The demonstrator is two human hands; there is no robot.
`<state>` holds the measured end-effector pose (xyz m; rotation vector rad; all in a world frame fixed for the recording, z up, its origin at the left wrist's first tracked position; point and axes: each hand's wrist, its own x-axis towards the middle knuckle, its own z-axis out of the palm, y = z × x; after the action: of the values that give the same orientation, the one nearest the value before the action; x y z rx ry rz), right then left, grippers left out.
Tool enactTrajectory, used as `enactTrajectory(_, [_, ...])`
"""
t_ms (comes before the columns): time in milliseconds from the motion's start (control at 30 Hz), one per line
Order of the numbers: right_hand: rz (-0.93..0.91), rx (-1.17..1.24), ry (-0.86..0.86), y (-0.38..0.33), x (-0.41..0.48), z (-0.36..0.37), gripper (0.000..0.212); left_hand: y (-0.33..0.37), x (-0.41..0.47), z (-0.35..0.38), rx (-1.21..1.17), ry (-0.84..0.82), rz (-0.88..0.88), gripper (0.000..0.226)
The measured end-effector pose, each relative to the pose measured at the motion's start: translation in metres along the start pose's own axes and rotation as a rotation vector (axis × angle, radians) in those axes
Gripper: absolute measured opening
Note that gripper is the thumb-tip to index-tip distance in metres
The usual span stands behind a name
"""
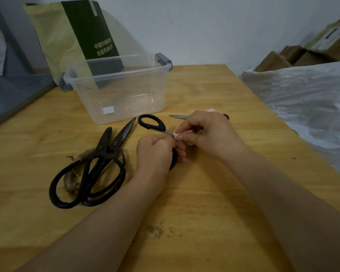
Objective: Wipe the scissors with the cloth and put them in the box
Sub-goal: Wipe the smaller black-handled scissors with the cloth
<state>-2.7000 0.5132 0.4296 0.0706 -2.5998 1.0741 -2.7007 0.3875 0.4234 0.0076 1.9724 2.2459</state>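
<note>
Reaches in with both bare forearms from the lower edge, the left from lower left, the right from lower right, converging at the wrists; curls the left hand [155, 152] into a fist, back of the hand up, round the lower loop of a pair of black-handled steel scissors [151, 123]; angles the right hand [206, 132] toward the left, pinching a pale pink cloth [176, 134] on the blade between thumb and fingertips; holds the two hands fingertip to fingertip.

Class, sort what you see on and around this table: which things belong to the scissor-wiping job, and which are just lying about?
Job: held scissors, pink cloth, clear box, large scissors waiting, left hand, right hand.
Lying about: green carton, cardboard boxes, white plastic sheet.
</note>
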Motion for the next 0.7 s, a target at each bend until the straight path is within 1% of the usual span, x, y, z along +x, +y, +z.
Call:
enactTrajectory(100, [0.058,-0.025,-0.019,0.006,-0.001,-0.009,0.004,0.0,0.001,0.0,-0.014,0.012,-0.016,0.043])
enactTrajectory(133, [0.078,-0.016,-0.001,0.007,-0.002,-0.012,0.004,0.0,0.001,-0.001,-0.024,0.009,-0.012,0.043])
enactTrajectory(233, [0.168,0.19,0.144,0.011,-0.002,-0.02,0.009,0.001,0.002,-0.002,-0.062,-0.022,0.006,0.026])
enactTrajectory(267, [0.211,0.255,0.161,0.01,-0.002,-0.022,0.011,0.001,0.002,-0.003,-0.086,-0.03,0.007,0.023])
enactTrajectory(400, [0.321,0.421,0.037,0.003,-0.002,-0.019,0.01,0.0,0.003,-0.004,-0.136,-0.051,0.046,0.024])
enactTrajectory(500, [0.368,0.522,0.023,-0.002,-0.004,-0.019,0.005,0.0,0.004,-0.005,-0.157,-0.046,0.075,0.025])
enactTrajectory(567, [0.395,0.596,0.002,-0.001,-0.004,-0.021,0.007,0.0,0.005,-0.004,-0.15,-0.044,0.082,0.022])
enactTrajectory(700, [0.491,0.91,-0.081,-0.001,-0.003,-0.024,0.019,0.0,0.009,-0.006,-0.198,-0.009,0.036,0.015])
